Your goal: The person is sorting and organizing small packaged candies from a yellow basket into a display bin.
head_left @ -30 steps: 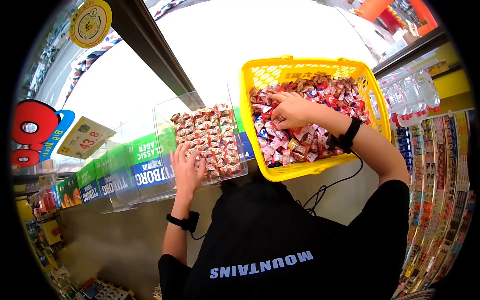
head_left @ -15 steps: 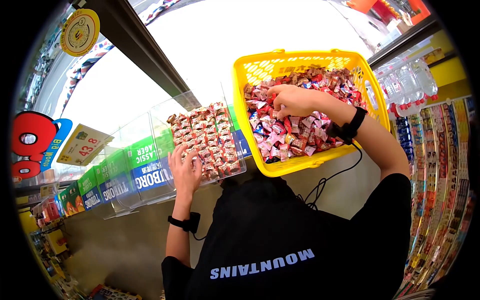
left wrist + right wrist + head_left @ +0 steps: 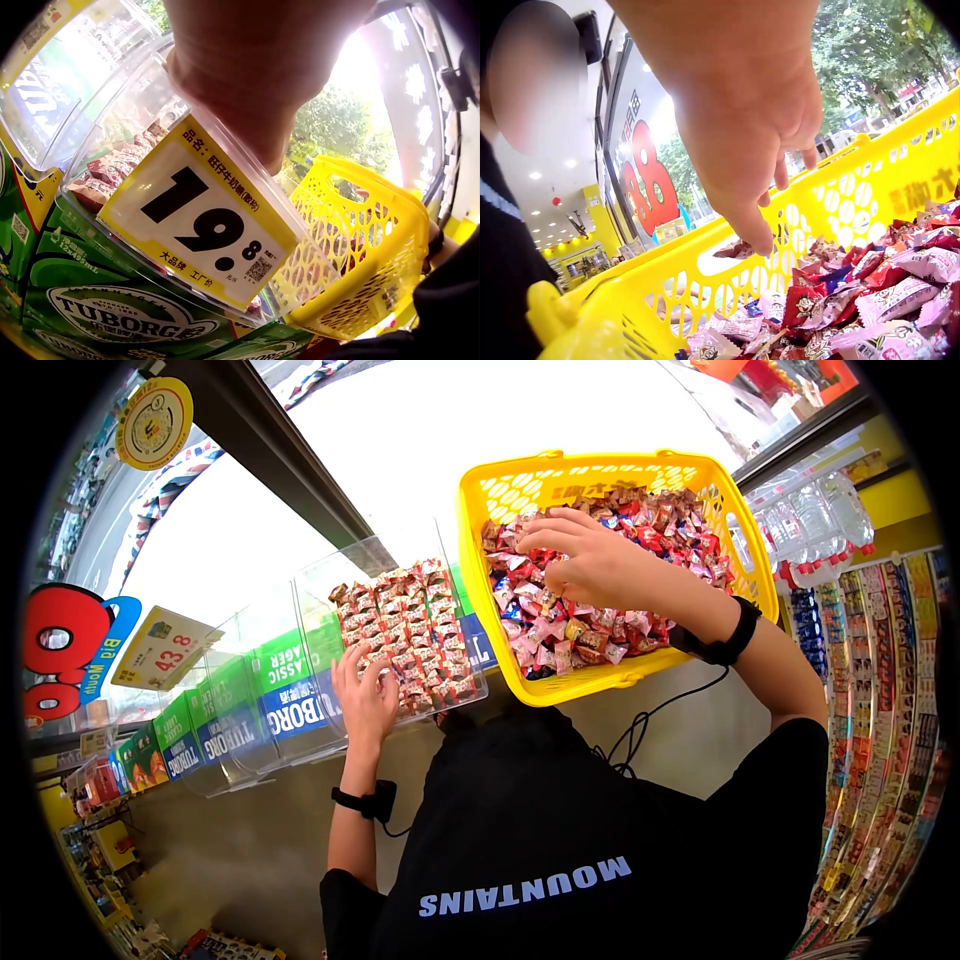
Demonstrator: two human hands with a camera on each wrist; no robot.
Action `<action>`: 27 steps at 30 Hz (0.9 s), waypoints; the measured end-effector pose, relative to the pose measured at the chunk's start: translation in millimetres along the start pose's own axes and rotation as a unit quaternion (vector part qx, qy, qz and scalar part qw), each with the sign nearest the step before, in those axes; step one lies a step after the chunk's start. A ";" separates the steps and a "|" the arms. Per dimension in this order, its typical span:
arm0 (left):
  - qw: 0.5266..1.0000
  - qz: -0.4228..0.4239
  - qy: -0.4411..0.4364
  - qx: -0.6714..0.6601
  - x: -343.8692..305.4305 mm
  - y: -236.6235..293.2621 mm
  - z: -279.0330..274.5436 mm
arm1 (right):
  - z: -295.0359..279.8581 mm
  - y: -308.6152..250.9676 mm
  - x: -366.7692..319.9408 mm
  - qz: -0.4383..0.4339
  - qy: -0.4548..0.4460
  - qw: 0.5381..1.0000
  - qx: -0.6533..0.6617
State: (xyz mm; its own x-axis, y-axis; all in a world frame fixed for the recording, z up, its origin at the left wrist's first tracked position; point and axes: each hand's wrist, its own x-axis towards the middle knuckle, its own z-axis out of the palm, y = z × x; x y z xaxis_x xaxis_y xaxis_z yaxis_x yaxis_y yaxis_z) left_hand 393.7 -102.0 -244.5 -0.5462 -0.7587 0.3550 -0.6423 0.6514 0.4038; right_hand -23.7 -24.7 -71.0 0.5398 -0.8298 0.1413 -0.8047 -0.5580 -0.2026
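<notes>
My left hand [image 3: 365, 700] is over the front left of a clear plastic bin [image 3: 462, 708], fingers loosely bent and thumb apart, right at rows of red-and-tan wrapped candies [image 3: 405, 625]. In the left wrist view its fingertips are hidden behind the bin's price card [image 3: 199, 217]. My right hand [image 3: 595, 565] hovers above the wrapped candies [image 3: 600, 630] in a yellow basket [image 3: 575, 695]. Its fingers reach left with a gap from the thumb. In the right wrist view, the thumb [image 3: 754, 229] points down in front of the basket's handle slot. Pink, red and blue wrappers lie below it.
More clear bins [image 3: 235, 760] stand along the left, over green-and-blue beer cartons [image 3: 290, 685]. A price sign [image 3: 165, 648] stands at the window. Water bottles [image 3: 815, 525] and packed shelves [image 3: 880, 710] are on the right. A cable [image 3: 640, 745] hangs from the right wrist.
My right hand has risen off the candy pile, moving slightly left, and its fingers have spread. My left hand stays at the bin. The camera view has shifted a little.
</notes>
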 end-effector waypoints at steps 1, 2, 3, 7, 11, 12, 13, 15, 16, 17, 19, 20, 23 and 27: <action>1.000 0.003 -0.001 0.001 0.3 0.1 -0.3 | -5.3 -5.7 0.7 -0.001 0.006 1.000 -0.013; 1.000 0.005 0.000 0.002 0.2 0.1 -0.6 | -10.4 -12.4 1.4 -0.006 0.032 0.999 -0.020; 1.000 0.006 0.001 0.004 -0.1 0.2 -1.3 | -16.2 -20.5 2.5 -0.012 0.058 0.998 -0.026; 0.998 0.058 0.005 0.012 13.0 17.2 -18.4 | -40.5 -58.6 3.6 -0.002 0.098 0.995 -0.036; 0.993 0.116 0.012 -0.020 50.2 59.7 -62.0 | -47.3 -97.5 1.7 0.000 0.112 0.993 -0.036; 0.991 0.133 0.013 -0.027 58.9 68.8 -70.7 | -43.1 -104.5 2.5 0.006 0.113 0.993 -0.044; 0.987 0.153 -0.003 -0.046 65.9 76.7 -76.0 | -36.2 -110.9 3.8 0.012 0.115 0.992 -0.053; 0.976 0.181 -0.033 -0.118 76.6 103.4 -88.5 | -28.7 -120.0 7.6 0.021 0.108 0.992 -0.066; 0.967 0.195 -0.048 -0.154 79.9 114.9 -89.6 | -24.2 -123.3 8.9 0.025 0.113 0.991 -0.071; 0.963 0.207 -0.050 -0.168 81.5 123.7 -86.6 | -18.4 -126.4 9.6 0.029 0.117 0.990 -0.076; 0.952 0.230 -0.050 -0.193 84.3 137.9 -81.0 | -12.7 -130.9 11.9 0.029 0.125 0.988 -0.086; 0.951 0.236 -0.048 -0.193 84.9 141.9 -79.0 | -11.4 -132.2 11.9 0.031 0.125 0.988 -0.089; 0.952 0.235 -0.036 -0.195 85.8 150.7 -75.2 | -9.0 -135.1 10.8 0.037 0.123 0.987 -0.097; 0.964 0.209 -0.009 -0.164 83.4 156.0 -71.6 | -5.4 -135.3 8.3 0.053 0.125 0.985 -0.102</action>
State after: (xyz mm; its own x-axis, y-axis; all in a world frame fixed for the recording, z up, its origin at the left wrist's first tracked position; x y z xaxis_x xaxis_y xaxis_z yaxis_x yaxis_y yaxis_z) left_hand 286.5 -63.1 -91.6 -0.7322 -0.4269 0.5307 -0.1603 0.8653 0.4749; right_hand 88.3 44.0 -37.2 0.3934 -0.8418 0.3696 -0.8999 -0.4349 -0.0326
